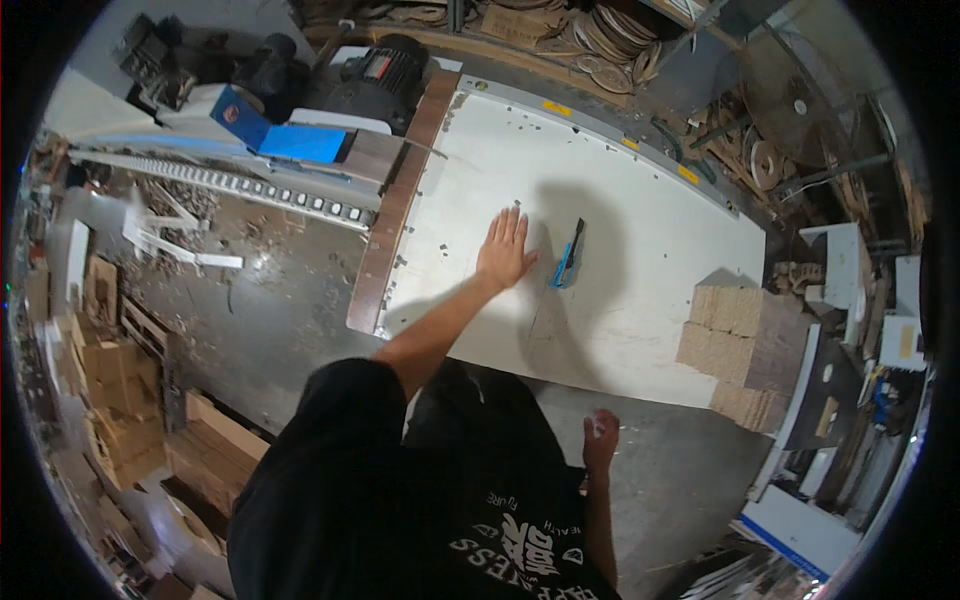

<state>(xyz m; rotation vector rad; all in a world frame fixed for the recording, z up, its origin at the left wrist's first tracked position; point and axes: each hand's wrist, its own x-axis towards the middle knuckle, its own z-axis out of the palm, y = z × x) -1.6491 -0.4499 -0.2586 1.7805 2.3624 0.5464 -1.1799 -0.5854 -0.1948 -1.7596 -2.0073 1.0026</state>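
My left hand (508,248) lies palm down on a white tabletop (480,150), its fingers stretched out and nothing in its grasp. Just right of it rests a blue and black utility knife (567,258), apart from the fingers. My right hand (601,438) hangs low beside my body, off the table's near edge. Its thumb stands away from the loosely bent fingers, and a pale patch shows on it. Small dark chips (443,247) are scattered over the white surface, mostly toward its left side.
Stacked chipboard pieces (715,335) sit at the table's right end. A long metal bar (600,132) with yellow labels runs along the far edge, a brown strip (400,220) along the left. Beyond stand a motor (385,75) and machine. Cardboard boxes (120,375) are at left.
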